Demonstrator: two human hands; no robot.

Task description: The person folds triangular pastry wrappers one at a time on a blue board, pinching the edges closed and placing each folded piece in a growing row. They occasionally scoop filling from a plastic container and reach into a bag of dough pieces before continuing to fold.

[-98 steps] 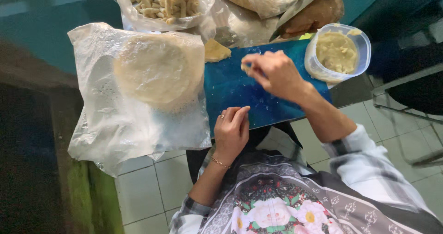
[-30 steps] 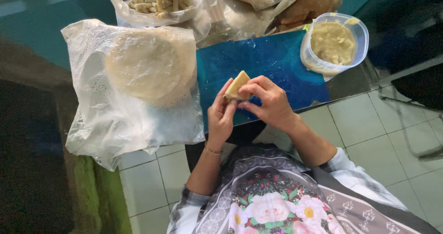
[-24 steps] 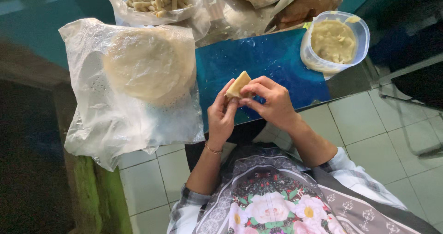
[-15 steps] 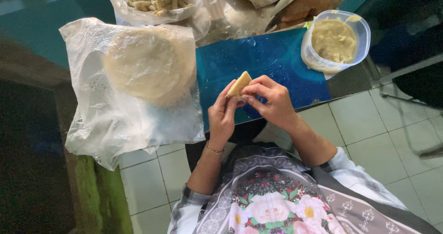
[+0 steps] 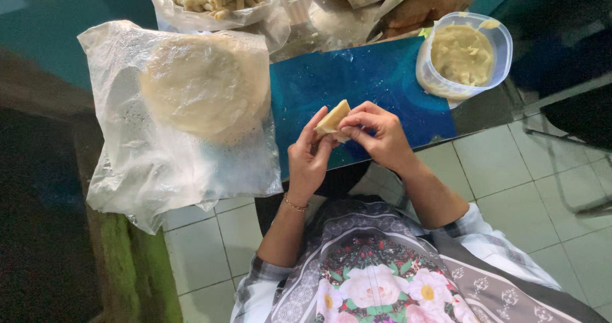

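Head view. Item: folded pastry wedge [image 5: 333, 117], pale yellow, pinched between both my hands above the near edge of the blue board [image 5: 357, 81]. My left hand [image 5: 309, 160] closes on it from below, fingers curled. My right hand [image 5: 376, 135] grips its right side with thumb and fingertips. Long axis runs from my hands up and right, tip pointing away. Both hands equally near. Hidden: the wedge's lower half and any filling, behind my fingers.

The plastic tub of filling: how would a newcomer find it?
Start at the blue cutting board on the table. At its right end stands a clear round plastic tub, open, holding pale yellow paste. Unlike the bags beside it, it is rigid and lidless.
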